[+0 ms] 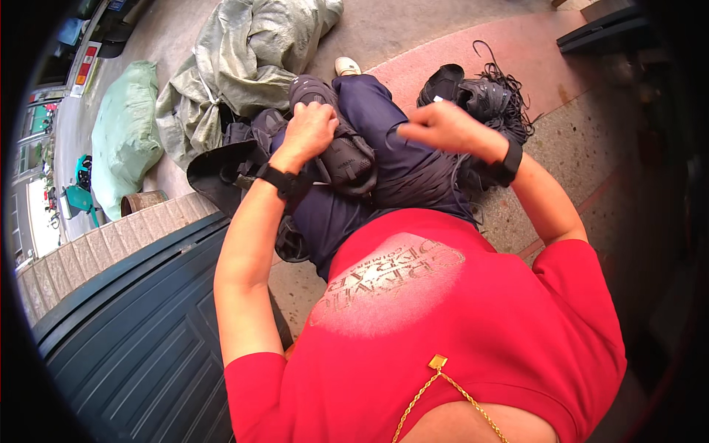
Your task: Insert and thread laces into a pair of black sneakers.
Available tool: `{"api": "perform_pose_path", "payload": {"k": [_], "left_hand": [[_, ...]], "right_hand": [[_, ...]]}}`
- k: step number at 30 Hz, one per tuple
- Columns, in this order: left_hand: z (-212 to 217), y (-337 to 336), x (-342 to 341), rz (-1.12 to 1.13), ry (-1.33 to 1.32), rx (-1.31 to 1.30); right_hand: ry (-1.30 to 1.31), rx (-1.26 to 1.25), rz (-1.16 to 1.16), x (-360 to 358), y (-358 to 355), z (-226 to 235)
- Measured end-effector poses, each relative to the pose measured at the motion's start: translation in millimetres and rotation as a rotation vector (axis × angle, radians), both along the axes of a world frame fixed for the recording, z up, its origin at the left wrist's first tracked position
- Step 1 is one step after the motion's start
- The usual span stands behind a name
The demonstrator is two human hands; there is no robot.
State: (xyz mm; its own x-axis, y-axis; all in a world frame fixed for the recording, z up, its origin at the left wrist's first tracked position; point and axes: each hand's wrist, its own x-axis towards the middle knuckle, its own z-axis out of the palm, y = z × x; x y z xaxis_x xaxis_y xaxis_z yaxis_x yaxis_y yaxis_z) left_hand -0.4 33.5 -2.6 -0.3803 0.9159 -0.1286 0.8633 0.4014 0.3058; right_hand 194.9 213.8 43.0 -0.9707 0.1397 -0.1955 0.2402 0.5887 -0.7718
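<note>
A black shoe (347, 164) lies across my lap on dark blue trousers. My left hand (314, 131) is closed over the middle of it, fingers curled and knuckles up. To the right, my right hand (445, 127) is raised above my thigh, apart from the shoe. Its fingers are pinched together and slightly blurred. A small dark bit shows at their tip, and I cannot make out what it is. More black shoe pieces (221, 173) lie left of my lap, partly hidden by my left arm.
Beyond my right hand lies a heap of black shoes and dark laces (491, 96). A large grey-green woven sack (251, 59) slumps on the ground ahead, with a pale green sack (127, 136) farther left. A dark blue panelled door (155, 340) stands close at my left.
</note>
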Motion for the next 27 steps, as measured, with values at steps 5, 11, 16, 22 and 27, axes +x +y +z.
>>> {"api": "perform_pose_path", "payload": {"k": [5, 11, 16, 22, 27], "left_hand": [[11, -4, -5, -0.041, -0.098, -0.216], [18, -15, 10, -0.232, 0.248, -0.177], [23, -59, 23, -0.383, 0.467, -0.052], [15, -87, 27, 0.115, 0.515, -0.03], [5, -86, 44, 0.48, 0.338, 0.016]], "right_hand": [[0.101, 0.167, -0.313, -4, 34, -29], [0.145, 0.091, -0.166, -26, -10, -22], [0.093, 0.086, 0.092, -37, -76, -43], [0.267, 0.166, 0.071, -68, -114, -59], [0.235, 0.378, 0.085, -88, -127, -73]]}}
